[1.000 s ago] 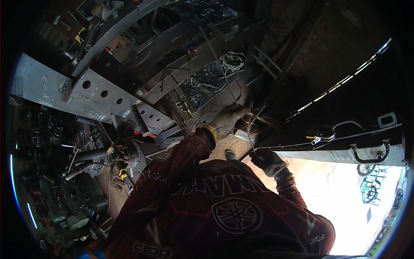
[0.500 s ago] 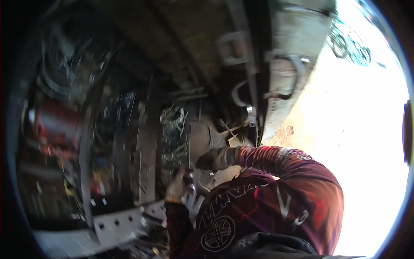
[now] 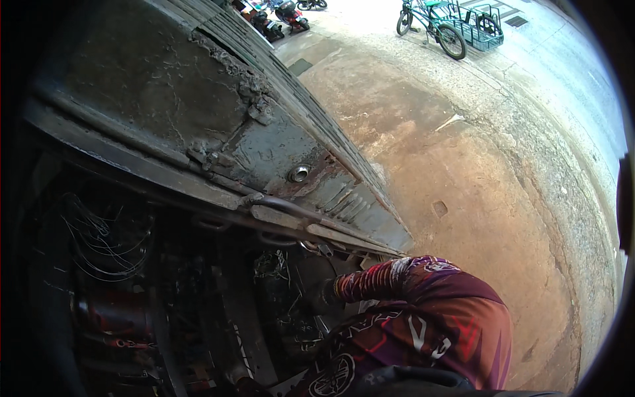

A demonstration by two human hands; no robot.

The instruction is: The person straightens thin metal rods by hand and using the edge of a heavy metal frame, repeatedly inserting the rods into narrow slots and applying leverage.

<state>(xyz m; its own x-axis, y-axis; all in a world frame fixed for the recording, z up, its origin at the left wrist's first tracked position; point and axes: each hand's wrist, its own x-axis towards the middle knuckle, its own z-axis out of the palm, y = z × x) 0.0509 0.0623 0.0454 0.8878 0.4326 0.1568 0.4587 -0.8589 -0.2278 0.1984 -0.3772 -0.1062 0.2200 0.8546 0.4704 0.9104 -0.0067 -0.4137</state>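
My right arm, in a maroon patterned sleeve, reaches left into the deep shade. At its cuff my right hand (image 3: 321,298) is a dark shape whose fingers I cannot make out. Beside it, on the left, lies a dark container or heap with pale tangled strands (image 3: 271,266) on top. Whether the hand touches or holds anything is hidden by the darkness. My left hand does not show; the lower left, near my body, is too dark to find it.
A worn metal panel (image 3: 278,155) with a round fitting (image 3: 299,173) slants across above my arm. Coiled wire (image 3: 109,245) and a red cylinder (image 3: 116,314) lie in shade at left. Outside are brown concrete ground (image 3: 450,198), a teal cargo tricycle (image 3: 479,30) and motorcycles (image 3: 291,16).
The view has swung toward the bright outdoors, and the metal panel now crosses the upper left. My left hand, seen before beside the right, has gone from sight.
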